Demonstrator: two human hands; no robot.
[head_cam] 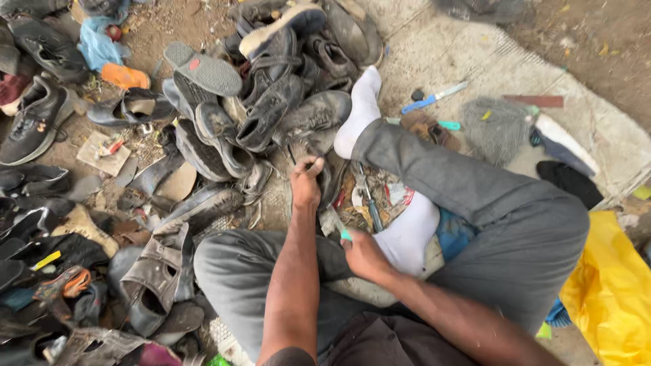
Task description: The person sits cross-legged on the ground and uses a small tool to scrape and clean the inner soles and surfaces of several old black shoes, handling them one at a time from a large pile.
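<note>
Left hand (306,183) clamped on the rim of a worn dark leather shoe (324,177), fingers curled over its edge and partly hidden inside. Right hand (364,254) closed round a thin teal-handled tool (339,227), tip lost behind the left wrist. Shoe resting on the dirt ground (163,27) just before the crossed grey-trousered legs (475,190), touching a heap of scuffed black shoes (271,102). Yellow plastic bag (610,291) cut off at the right edge
</note>
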